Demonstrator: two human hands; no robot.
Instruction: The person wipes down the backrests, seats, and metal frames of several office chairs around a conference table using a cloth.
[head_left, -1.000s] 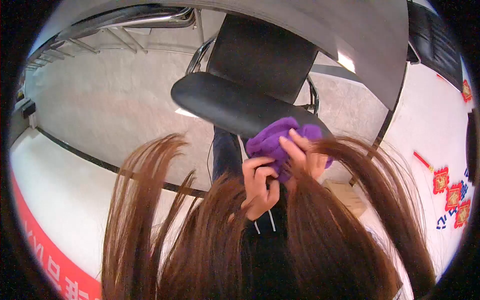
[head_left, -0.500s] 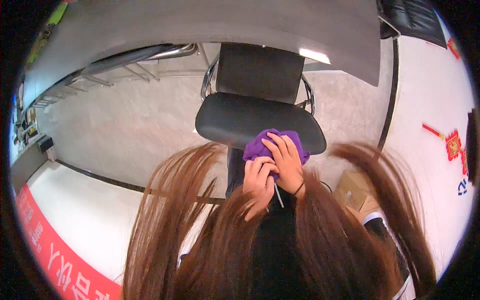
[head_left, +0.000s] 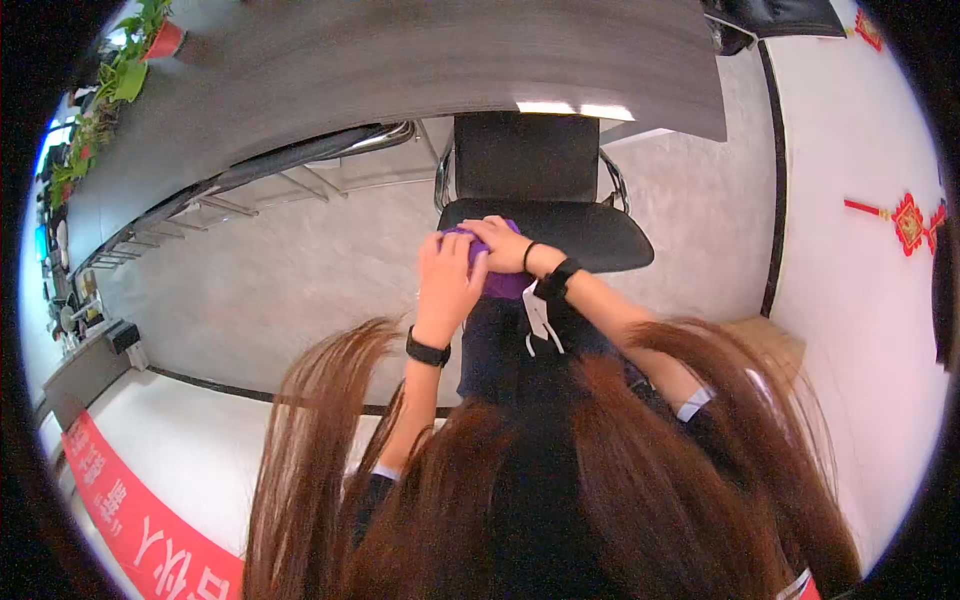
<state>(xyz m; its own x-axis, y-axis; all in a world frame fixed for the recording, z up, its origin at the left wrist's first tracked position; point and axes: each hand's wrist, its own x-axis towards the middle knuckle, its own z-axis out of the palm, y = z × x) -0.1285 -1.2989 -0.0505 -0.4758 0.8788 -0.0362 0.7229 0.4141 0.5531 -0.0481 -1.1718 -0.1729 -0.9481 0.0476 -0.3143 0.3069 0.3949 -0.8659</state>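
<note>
A crumpled purple cloth (head_left: 508, 285) is bunched under both hands, in front of the seat of the black chair (head_left: 590, 232). My left hand (head_left: 445, 285) presses its curled fingers on the cloth's left side. From the right, my right hand (head_left: 500, 246) lies over the top of it, fingers wrapped round and close to the left fingers. Much of the cloth is hidden beneath the hands. White drawstrings (head_left: 538, 320) hang from dark clothing just below. Black bands circle both wrists, and long brown hair falls on either side.
A dark table (head_left: 430, 60) spans the far side, with potted plants (head_left: 125, 80) at its left. More chairs (head_left: 300, 160) line its edge. A cardboard box (head_left: 765, 345) stands on the floor at right. A red banner (head_left: 150, 525) lies lower left; red ornaments (head_left: 908, 222) hang on the right wall.
Both hands have moved away from my body and slightly left with the purple cloth, so the forearms now show. The view has shifted, bringing more table and the plants into sight.
</note>
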